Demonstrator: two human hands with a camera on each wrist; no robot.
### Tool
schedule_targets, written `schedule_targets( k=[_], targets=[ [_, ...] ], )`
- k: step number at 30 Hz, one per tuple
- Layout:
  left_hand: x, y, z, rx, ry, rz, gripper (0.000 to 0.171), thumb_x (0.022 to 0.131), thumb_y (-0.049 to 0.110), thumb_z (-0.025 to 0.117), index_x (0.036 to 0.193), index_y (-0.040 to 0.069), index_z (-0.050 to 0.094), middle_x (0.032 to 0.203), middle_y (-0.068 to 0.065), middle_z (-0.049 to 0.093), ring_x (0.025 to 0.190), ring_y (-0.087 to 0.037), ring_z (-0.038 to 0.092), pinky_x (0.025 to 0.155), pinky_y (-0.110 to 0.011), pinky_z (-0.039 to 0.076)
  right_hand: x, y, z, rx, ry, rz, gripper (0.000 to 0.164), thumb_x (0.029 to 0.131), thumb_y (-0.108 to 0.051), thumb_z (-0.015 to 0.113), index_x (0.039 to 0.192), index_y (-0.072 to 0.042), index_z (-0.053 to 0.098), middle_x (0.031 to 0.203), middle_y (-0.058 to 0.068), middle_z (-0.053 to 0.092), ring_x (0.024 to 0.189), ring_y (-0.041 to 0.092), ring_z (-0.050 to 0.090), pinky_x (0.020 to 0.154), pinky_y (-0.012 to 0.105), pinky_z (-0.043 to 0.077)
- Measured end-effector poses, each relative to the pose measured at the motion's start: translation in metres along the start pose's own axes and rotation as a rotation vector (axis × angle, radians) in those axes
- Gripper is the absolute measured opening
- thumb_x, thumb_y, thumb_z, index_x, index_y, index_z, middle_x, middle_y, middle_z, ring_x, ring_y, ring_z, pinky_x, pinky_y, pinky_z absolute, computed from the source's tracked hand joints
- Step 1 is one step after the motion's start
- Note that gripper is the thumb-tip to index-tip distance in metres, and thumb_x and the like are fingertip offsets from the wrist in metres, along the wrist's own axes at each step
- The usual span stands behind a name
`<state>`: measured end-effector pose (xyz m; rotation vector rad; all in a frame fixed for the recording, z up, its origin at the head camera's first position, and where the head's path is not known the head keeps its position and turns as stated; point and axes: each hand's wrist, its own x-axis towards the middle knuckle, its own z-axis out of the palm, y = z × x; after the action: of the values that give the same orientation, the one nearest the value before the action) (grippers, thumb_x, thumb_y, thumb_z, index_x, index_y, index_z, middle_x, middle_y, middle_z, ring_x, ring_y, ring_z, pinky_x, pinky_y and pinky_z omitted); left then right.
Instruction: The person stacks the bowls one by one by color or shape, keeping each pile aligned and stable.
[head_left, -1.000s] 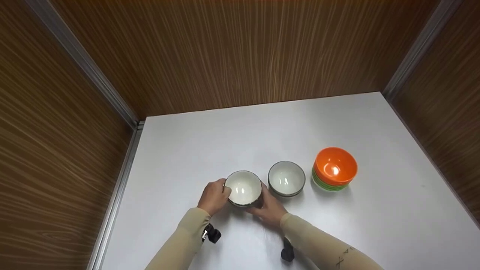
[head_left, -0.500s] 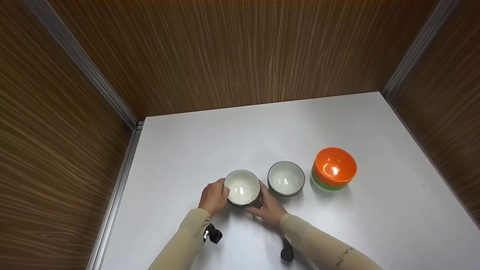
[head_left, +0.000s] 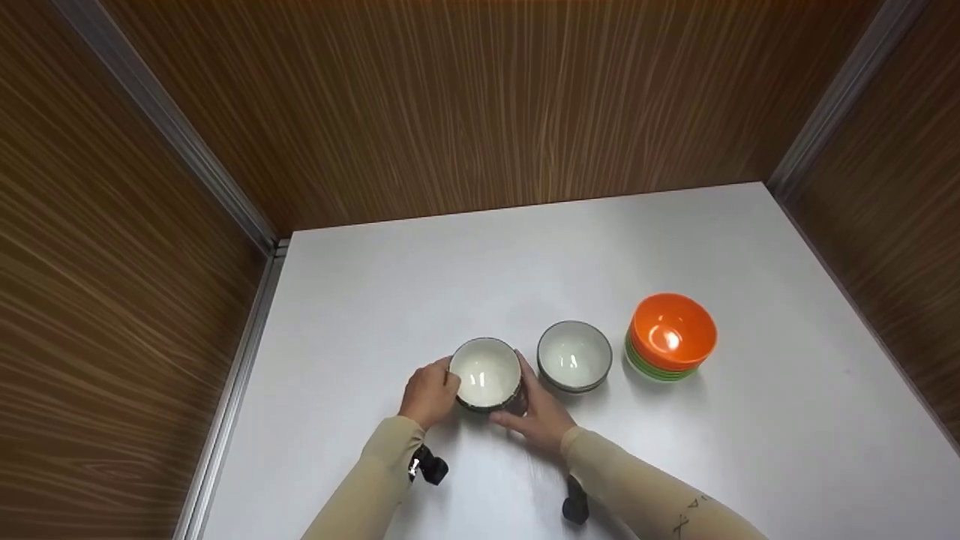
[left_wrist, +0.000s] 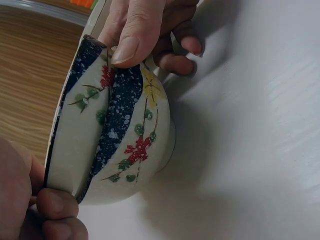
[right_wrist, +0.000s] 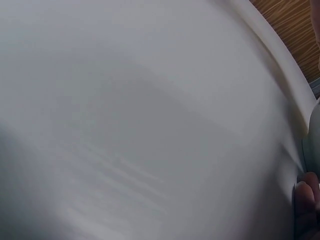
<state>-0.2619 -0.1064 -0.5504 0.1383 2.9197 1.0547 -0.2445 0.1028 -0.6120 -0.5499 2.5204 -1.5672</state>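
Two patterned white bowls are nested one inside the other, in front of me. The upper bowl has a dark rim and a cream inside. Red flowers and speckled blue bands decorate the lower bowl in the left wrist view. My left hand pinches the upper bowl's rim at the left. On the other side my right hand grips the lower bowl, thumb near its rim and other fingers partly hidden behind. The right wrist view shows only a sliver of bowl and fingertips at its edge.
Right of my hands stands a stack of grey-white bowls with dark rims. Farther right, orange bowls sit on green bowls. The white table is bounded by wood-grain panels behind and at both sides.
Both hands keep their hold on the nested bowls, which stay nearly in place. The other stacks have not moved.
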Motion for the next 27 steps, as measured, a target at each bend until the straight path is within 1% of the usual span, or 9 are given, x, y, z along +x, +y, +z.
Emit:
schedule_targets(
  k=[3, 7, 9, 12, 14, 16, 21, 24, 27],
  targets=[
    [0.0, 0.0, 0.001, -0.005, -0.003, -0.018, 0.038, 0.086, 0.011, 0.046, 0.12, 0.0, 0.058, 0.103, -0.01, 0.065, 0.097, -0.021, 0.059, 0.087, -0.04, 0.046, 0.0, 0.001, 0.0, 0.016, 0.0, -0.014, 0.106, 0.074, -0.037, 0.075, 0.148, -0.022, 0.0, 0.149, 0.01, 0.019, 0.13, 0.028, 0.028, 0.103, 0.046, 0.029],
    [0.0, -0.002, 0.001, -0.045, -0.01, -0.043, 0.038, 0.088, 0.012, 0.045, 0.121, 0.0, 0.057, 0.109, -0.011, 0.063, 0.102, -0.02, 0.057, 0.089, -0.039, 0.045, -0.001, 0.0, -0.001, 0.019, -0.03, 0.022, 0.106, 0.074, -0.039, 0.074, 0.147, -0.023, -0.001, 0.149, 0.01, 0.02, 0.131, 0.026, 0.028, 0.103, 0.044, 0.029],
    [-0.001, -0.003, 0.002, -0.075, -0.018, -0.055, 0.038, 0.089, 0.013, 0.044, 0.123, 0.0, 0.056, 0.11, -0.011, 0.062, 0.101, -0.018, 0.056, 0.088, -0.037, 0.045, -0.002, -0.001, -0.004, 0.029, -0.06, 0.05, 0.105, 0.075, -0.041, 0.072, 0.147, -0.02, -0.002, 0.147, 0.013, 0.024, 0.123, 0.026, 0.04, 0.1, 0.042, 0.033],
    [-0.003, -0.004, 0.001, -0.125, -0.041, -0.08, 0.04, 0.092, 0.018, 0.042, 0.126, 0.001, 0.052, 0.094, -0.01, 0.065, 0.083, -0.017, 0.059, 0.074, -0.035, 0.049, -0.007, -0.003, -0.013, 0.062, -0.116, 0.082, 0.1, 0.078, -0.041, 0.07, 0.147, -0.015, 0.002, 0.14, 0.018, 0.035, 0.102, 0.024, 0.056, 0.087, 0.039, 0.045],
    [-0.005, -0.005, 0.0, -0.152, -0.043, -0.093, 0.043, 0.094, 0.024, 0.044, 0.129, 0.001, 0.049, 0.081, -0.005, 0.061, 0.069, -0.015, 0.055, 0.065, -0.032, 0.047, -0.012, -0.003, -0.021, 0.09, -0.152, 0.093, 0.095, 0.08, -0.038, 0.069, 0.147, -0.01, 0.007, 0.133, 0.019, 0.043, 0.088, 0.019, 0.059, 0.079, 0.036, 0.048],
    [-0.009, -0.006, -0.002, -0.171, -0.046, -0.107, 0.05, 0.094, 0.033, 0.046, 0.132, 0.001, 0.044, 0.076, -0.002, 0.055, 0.064, -0.015, 0.052, 0.061, -0.031, 0.045, -0.019, -0.003, -0.032, 0.1, -0.179, 0.089, 0.089, 0.081, -0.035, 0.069, 0.145, -0.007, 0.015, 0.126, 0.018, 0.049, 0.086, 0.019, 0.06, 0.077, 0.037, 0.049],
    [-0.024, -0.01, 0.004, -0.184, -0.066, -0.139, 0.089, 0.078, 0.058, 0.06, 0.141, 0.004, 0.027, 0.102, -0.005, 0.053, 0.084, -0.016, 0.053, 0.073, -0.034, 0.046, -0.039, 0.001, -0.064, 0.04, -0.254, 0.086, 0.067, 0.084, -0.031, 0.066, 0.136, -0.001, 0.037, 0.116, 0.013, 0.055, 0.09, 0.02, 0.058, 0.081, 0.04, 0.048],
    [-0.032, -0.011, 0.014, -0.2, -0.073, -0.145, 0.111, 0.065, 0.058, 0.072, 0.144, 0.004, 0.015, 0.119, -0.01, 0.048, 0.1, -0.023, 0.053, 0.084, -0.039, 0.045, -0.049, 0.007, -0.085, -0.008, -0.31, 0.097, 0.055, 0.086, -0.031, 0.063, 0.128, 0.0, 0.048, 0.113, 0.01, 0.058, 0.093, 0.022, 0.057, 0.082, 0.041, 0.047],
    [-0.036, -0.009, 0.027, -0.208, -0.047, -0.133, 0.122, 0.06, 0.052, 0.079, 0.145, 0.004, 0.007, 0.131, -0.015, 0.04, 0.117, -0.029, 0.045, 0.096, -0.041, 0.038, -0.057, 0.014, -0.106, -0.047, -0.333, 0.115, 0.048, 0.087, -0.033, 0.061, 0.122, 0.0, 0.054, 0.11, 0.008, 0.06, 0.096, 0.023, 0.057, 0.084, 0.042, 0.046]
  ],
)
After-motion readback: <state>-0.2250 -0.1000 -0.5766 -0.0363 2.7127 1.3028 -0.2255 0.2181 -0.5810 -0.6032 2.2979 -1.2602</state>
